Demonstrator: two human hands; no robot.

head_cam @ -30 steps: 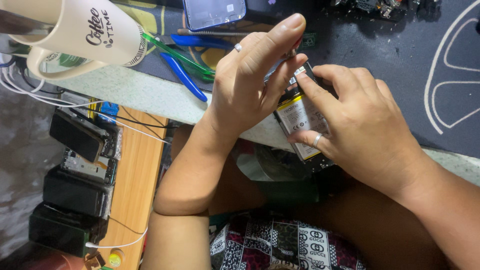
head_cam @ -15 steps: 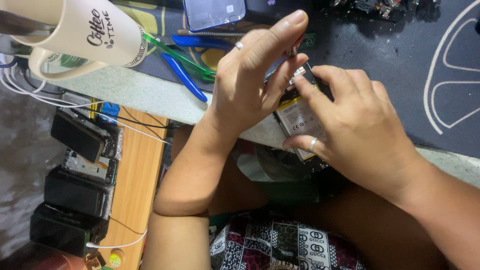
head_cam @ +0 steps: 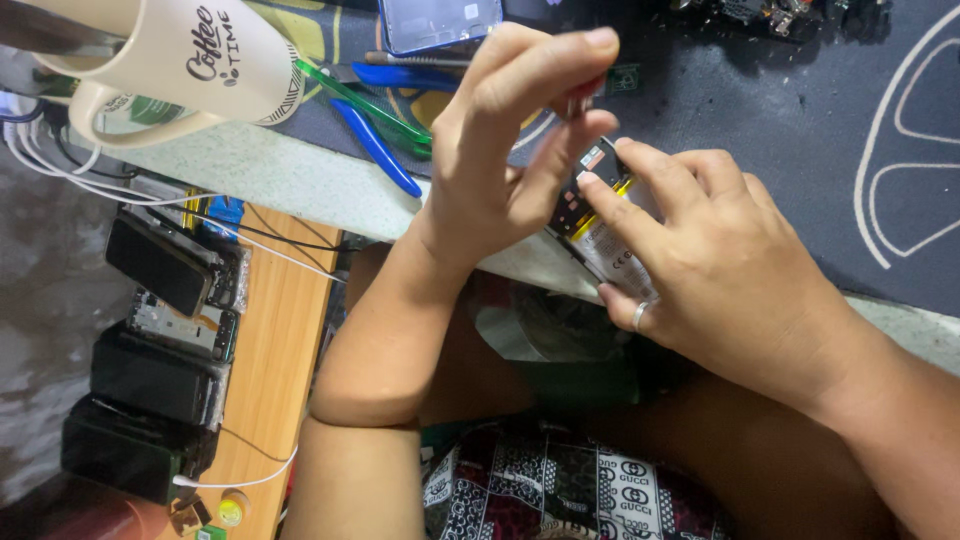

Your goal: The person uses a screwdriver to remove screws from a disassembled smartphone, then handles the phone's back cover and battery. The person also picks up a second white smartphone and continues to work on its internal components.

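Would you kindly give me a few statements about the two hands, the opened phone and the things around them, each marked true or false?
1. The right hand grips the opened phone. True.
2. The left hand lies flat on the mat. False: it is raised, fingers pinched above the phone.
3. A cream mug sits at upper left. True.
4. The blue-handled pliers are in the left hand. False: they lie on the dark mat.
5. A ring shows on the right hand. True.
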